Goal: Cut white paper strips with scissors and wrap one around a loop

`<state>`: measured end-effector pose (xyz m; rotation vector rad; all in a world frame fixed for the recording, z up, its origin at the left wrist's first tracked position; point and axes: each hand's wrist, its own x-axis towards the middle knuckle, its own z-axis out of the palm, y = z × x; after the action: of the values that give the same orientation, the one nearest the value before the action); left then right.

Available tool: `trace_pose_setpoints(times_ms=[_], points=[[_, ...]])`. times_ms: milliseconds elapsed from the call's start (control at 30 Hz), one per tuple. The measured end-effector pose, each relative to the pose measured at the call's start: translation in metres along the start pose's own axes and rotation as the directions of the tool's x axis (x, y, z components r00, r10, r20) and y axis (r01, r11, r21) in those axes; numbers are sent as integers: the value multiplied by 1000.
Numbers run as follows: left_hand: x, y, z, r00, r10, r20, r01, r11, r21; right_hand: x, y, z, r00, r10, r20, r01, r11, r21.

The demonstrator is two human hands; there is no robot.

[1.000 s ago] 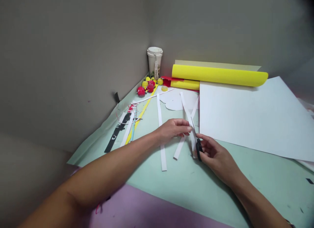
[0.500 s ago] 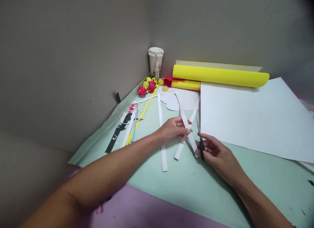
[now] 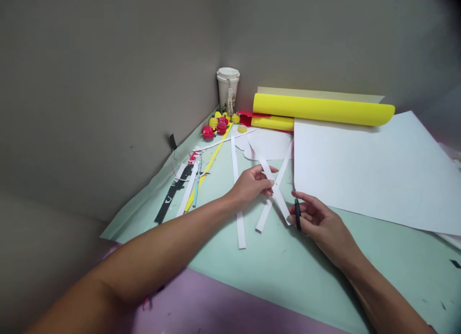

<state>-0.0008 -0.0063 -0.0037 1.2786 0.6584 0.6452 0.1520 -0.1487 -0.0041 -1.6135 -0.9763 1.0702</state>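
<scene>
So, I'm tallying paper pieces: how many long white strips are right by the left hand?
3: a held strip in the left hand, a crossing strip beneath it, and a third strip running under the wrist. Others may be hidden.

Left arm [image 3: 137,262], eight o'clock from the middle of my view: bare from wrist to above the elbow, smooth, a faint crease at the bend, narrowing evenly to a slim wrist. Left hand [image 3: 248,186], just off centre towards five o'clock: ungloved, fingers slender. Right arm [image 3: 378,288], four o'clock: bare forearm, similar taper. Right hand [image 3: 326,224], also four o'clock: ungloved, fingers long. Dark fleck [image 3: 430,327], farther out at the forearm's edge: too small for me to identify.
</scene>
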Motion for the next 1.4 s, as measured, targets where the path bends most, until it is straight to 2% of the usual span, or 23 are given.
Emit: trace_pose_setpoints(times_ms=[200,300,433,567,700,867,1200,1400], points=[[3,2,1,997,-59,-46,55,995,-81,0,-2,0,1000,-4,-23,4,1000,28],[-1,5,2,992,-96,77,104,989,-107,0,-3,1,999,-3,-45,5,1000,30],[-8,3,6,941,-161,299,176,984,-22,-2,-5,2,998,-19,-52,22,999,43],[-9,-3,8,896,-221,385,210,975,70,-3,-5,2,999,-33,-34,35,997,65],[-6,-3,6,883,-262,390,263,963,51,-2,-2,1,999,-35,-30,37,997,74],[-3,-1,4,895,-278,348,292,956,13,0,1,-1,1000,-8,-9,9,997,77],[-7,0,8,955,-174,240,189,981,-41,2,4,-3,1000,11,-21,-9,994,112],[-9,-3,11,955,-156,251,174,983,-54,2,4,-1,999,-10,-45,14,996,94]])
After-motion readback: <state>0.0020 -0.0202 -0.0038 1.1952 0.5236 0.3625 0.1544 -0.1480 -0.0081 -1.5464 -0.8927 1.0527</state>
